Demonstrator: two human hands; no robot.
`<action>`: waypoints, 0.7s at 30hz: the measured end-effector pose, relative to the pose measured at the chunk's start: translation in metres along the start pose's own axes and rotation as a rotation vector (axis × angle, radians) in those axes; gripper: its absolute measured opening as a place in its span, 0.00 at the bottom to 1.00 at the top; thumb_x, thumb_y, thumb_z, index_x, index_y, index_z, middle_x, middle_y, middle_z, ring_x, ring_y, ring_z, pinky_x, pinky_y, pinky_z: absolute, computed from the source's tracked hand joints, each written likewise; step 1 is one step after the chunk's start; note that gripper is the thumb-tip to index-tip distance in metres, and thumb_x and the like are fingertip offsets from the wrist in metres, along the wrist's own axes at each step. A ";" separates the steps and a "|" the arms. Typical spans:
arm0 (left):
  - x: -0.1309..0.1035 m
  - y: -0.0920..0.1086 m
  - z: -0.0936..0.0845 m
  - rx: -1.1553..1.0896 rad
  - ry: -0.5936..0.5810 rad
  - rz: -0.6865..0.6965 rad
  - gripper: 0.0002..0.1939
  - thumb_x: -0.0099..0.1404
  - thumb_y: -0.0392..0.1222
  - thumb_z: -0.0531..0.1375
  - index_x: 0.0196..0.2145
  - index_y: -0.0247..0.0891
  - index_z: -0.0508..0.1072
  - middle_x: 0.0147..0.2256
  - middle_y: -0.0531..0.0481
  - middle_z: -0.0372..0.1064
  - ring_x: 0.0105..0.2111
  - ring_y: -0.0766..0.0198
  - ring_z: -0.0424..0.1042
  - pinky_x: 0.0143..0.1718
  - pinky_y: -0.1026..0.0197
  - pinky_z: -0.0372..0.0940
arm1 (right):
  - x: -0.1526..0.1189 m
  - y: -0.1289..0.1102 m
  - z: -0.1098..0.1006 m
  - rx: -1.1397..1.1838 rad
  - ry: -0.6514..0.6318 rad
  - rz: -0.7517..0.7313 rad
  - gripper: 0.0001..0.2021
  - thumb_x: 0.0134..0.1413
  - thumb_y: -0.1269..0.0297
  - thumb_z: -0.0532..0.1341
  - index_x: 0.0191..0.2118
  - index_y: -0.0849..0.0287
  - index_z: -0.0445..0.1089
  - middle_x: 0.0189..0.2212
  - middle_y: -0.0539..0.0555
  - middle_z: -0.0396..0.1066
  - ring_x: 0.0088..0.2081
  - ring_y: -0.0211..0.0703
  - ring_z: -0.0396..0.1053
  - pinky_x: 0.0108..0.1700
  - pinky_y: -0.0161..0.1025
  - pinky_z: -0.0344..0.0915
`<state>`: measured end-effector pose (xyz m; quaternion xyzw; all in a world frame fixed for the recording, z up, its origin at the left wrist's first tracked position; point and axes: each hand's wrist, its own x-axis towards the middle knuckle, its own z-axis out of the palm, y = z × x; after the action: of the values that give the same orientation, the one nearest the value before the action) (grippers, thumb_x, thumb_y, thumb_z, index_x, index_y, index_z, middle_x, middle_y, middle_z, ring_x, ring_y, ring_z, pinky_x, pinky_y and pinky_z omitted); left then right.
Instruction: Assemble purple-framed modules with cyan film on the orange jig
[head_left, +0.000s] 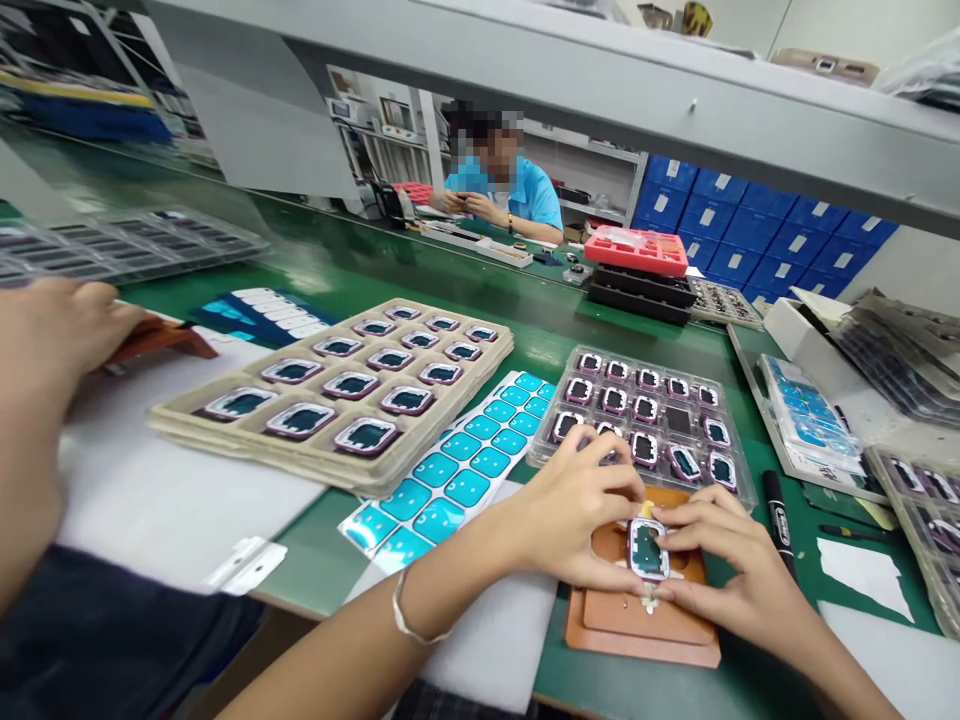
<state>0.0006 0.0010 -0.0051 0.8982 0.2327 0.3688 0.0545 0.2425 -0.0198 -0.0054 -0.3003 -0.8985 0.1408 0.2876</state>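
A small rounded-square watch case (pixel 648 550), with a pale rim and a dark green inside, is held between my two hands over an orange-brown fixture block (pixel 645 640). My left hand (pixel 581 505) grips its left side, thumb at the lower edge and fingers curled over the top. From the right, my right hand (pixel 724 555) pinches the case between thumb and fingers. A bit of yellow (pixel 646 510) shows just above the case. Right behind the fixture lies a clear plastic tray (pixel 739 465) of similar cases; one of its pockets shows no case.
To the left are a sheet of blue stickers (pixel 469 455) and a stacked beige tray (pixel 420 470) of cases. A co-worker's hand (pixel 52 340) rests by a brown fixture (pixel 165 338). A black marker (pixel 778 520) lies right. Another person (pixel 536 200) sits opposite, beneath the overhead shelf (pixel 525 60).
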 end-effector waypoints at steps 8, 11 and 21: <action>0.005 0.006 0.006 -0.189 -0.075 0.016 0.39 0.55 0.61 0.68 0.60 0.42 0.66 0.57 0.45 0.65 0.53 0.50 0.56 0.57 0.48 0.57 | -0.004 0.001 0.010 0.191 0.179 0.198 0.27 0.48 0.52 0.71 0.50 0.54 0.62 0.45 0.56 0.69 0.46 0.48 0.72 0.46 0.42 0.73; 0.004 0.004 0.007 -0.159 -0.029 -0.003 0.38 0.57 0.60 0.67 0.60 0.41 0.65 0.56 0.43 0.66 0.53 0.50 0.56 0.57 0.48 0.57 | -0.005 0.002 0.012 0.283 0.190 0.222 0.30 0.49 0.48 0.70 0.53 0.53 0.60 0.48 0.57 0.69 0.49 0.48 0.73 0.51 0.42 0.72; 0.002 -0.012 0.014 0.079 0.232 -0.041 0.20 0.64 0.54 0.64 0.48 0.40 0.75 0.47 0.45 0.73 0.48 0.55 0.61 0.51 0.51 0.61 | -0.009 0.019 0.005 0.404 0.239 0.341 0.27 0.54 0.47 0.67 0.53 0.52 0.59 0.49 0.58 0.70 0.52 0.50 0.71 0.51 0.44 0.70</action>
<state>0.0068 0.0134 -0.0168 0.8461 0.2701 0.4595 -0.0004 0.2541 -0.0107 -0.0221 -0.3981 -0.7486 0.3267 0.4176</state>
